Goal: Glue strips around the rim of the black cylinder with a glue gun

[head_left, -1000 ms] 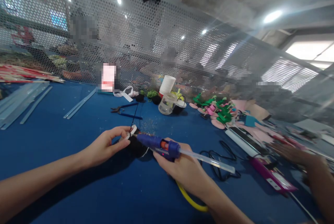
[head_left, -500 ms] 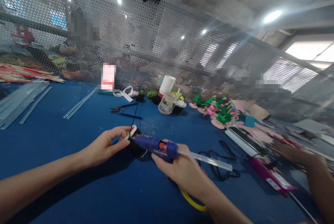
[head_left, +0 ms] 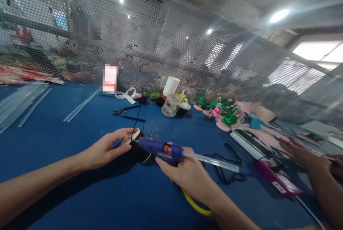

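My right hand is closed round a blue hot glue gun, with a clear glue stick sticking out of its back end. The gun's nozzle points left and meets a small black and white piece, tilted just above the blue table. My left hand pinches the white edge of that piece between thumb and fingers. A thin black strand rises from it. The gun's tip partly hides the spot where it touches. Blue-handled pliers lie just beyond.
Clear strips lie at the left. Paper cups, a clear plastic cup and green and pink craft pieces stand farther back. A purple power strip and black cable lie right, near another person's hand.
My hands, the glue gun and the black and white piece keep almost the same place. At the right, the other person's hand has shifted a little and a second one shows at the edge.
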A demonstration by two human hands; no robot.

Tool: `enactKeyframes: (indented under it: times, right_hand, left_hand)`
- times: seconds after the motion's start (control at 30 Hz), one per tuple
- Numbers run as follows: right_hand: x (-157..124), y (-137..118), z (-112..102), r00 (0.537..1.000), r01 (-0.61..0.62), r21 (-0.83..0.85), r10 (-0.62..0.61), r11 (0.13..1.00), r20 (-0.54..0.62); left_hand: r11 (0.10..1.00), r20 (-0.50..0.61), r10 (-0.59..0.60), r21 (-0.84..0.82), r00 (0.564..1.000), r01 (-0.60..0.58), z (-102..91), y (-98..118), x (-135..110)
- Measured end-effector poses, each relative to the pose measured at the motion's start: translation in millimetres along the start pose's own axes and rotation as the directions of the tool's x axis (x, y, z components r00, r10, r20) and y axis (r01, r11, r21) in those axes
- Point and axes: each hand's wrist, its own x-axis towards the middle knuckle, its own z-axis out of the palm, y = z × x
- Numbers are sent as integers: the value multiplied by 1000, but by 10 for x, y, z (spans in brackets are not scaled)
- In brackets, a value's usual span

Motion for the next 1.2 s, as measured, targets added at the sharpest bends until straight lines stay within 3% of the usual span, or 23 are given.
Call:
enactKeyframes:
  times: [0.2, 0.33, 0.53, 0.7, 0.9, 1.07, 1.2]
  right_hand:
    - [20, -41, -27, 997, -71, -8, 70, 997, -31]
    - [31, -40, -41, 989, -145, 20, 144, 989, 42]
    - [71, -18, -82, 988, -152, -3, 152, 988, 13]
    - [60, -34, -100, 982, -174, 38, 171, 984, 83]
    - [106, 20, -102, 980, -193, 41, 191, 980, 55]
    - [110, 35, -117, 978, -178, 63, 169, 982, 118]
    - [125, 48, -127, 978, -185, 57, 178, 981, 105]
  left_hand:
    - [1000, 9, 2, 18, 1000, -3, -7, -1, -5]
    - [1000, 30, -2, 17, 1000, 1, -21, -9, -4]
    - [999, 76, 28, 23, 997, -30, -47, -15, -9]
    - [1000, 60, 25, 10, 998, -26, -48, -12, -8]
    - [999, 86, 36, 20, 996, -38, -55, -24, 0]
    - [998, 84, 56, 32, 995, -59, -63, -54, -3]
    - [996, 96, 71, 46, 993, -76, -66, -70, -3]
